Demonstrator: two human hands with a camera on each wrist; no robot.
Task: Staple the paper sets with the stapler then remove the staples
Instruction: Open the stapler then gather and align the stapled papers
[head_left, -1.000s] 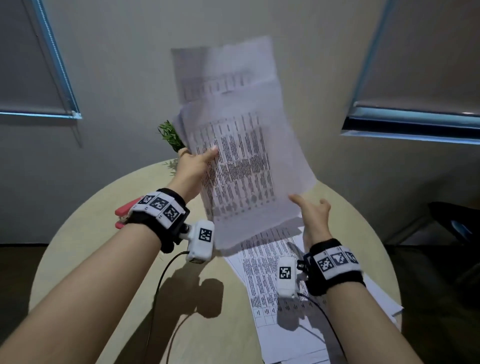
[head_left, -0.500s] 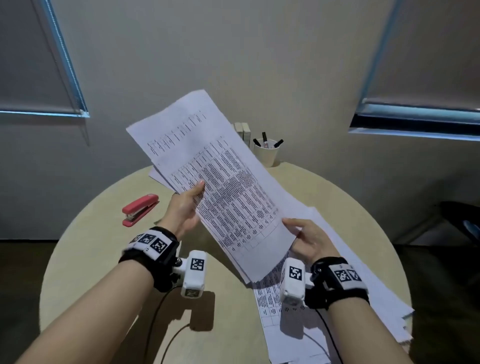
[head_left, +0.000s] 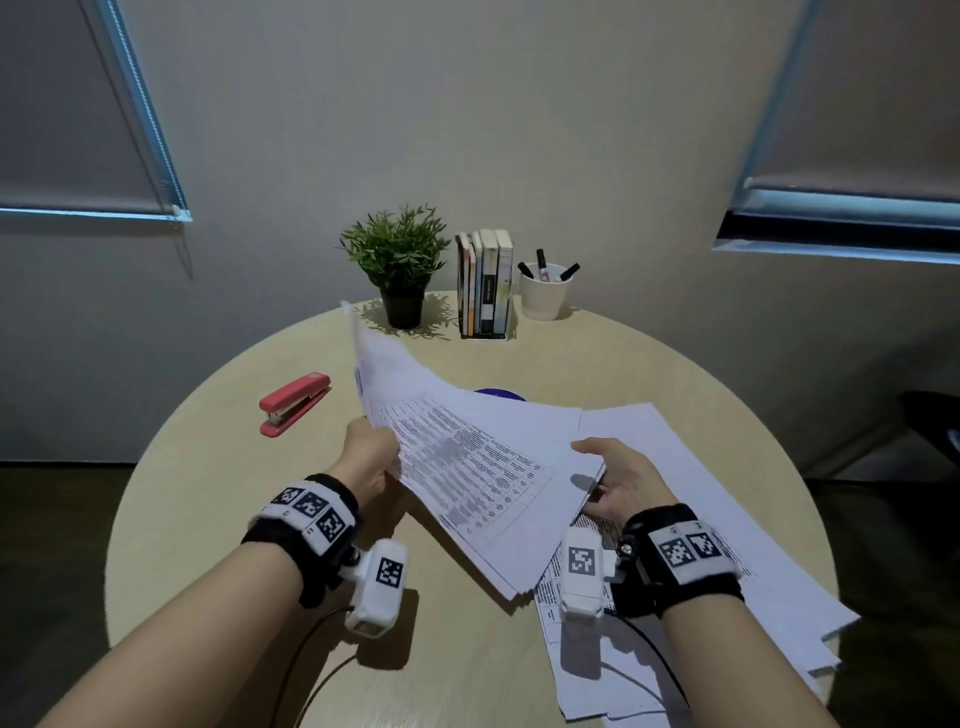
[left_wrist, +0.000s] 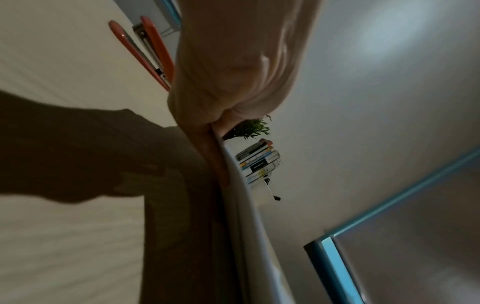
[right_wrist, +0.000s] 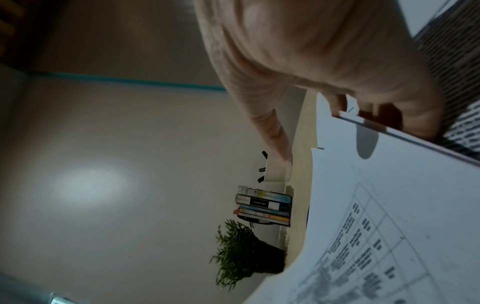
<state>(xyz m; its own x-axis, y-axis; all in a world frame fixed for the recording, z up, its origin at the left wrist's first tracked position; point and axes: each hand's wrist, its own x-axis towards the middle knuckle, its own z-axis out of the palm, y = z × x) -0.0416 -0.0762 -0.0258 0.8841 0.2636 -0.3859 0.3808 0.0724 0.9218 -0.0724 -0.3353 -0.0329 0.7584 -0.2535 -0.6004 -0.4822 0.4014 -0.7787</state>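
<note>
Head view: the paper set (head_left: 467, 457) is lower and flatter than half a second ago, sloping down over the round table (head_left: 208, 519) instead of standing up before the wall. The left hand (head_left: 371, 457) pinches its left edge; the right hand (head_left: 621, 486) has its thumb out above the right corner and its fingers under the sheets. The stapler (head_left: 293, 402) lies where it was, apart from both hands, at the table's left. More printed sheets (head_left: 753, 597) lie spread under the right wrist. The plant (head_left: 397, 260), books (head_left: 485, 283) and pen cup (head_left: 545, 296), earlier partly hidden by paper, now show fully; a blue thing behind the set is mostly covered.

Left wrist view: it alone shows the fingers (left_wrist: 197, 107) clenched on the set's edge, seen end-on; the stapler is cut off by the hand.

Right wrist view: the fingers curl beneath the corner, thumb extended; whether they truly clamp it is hard to tell.
</note>
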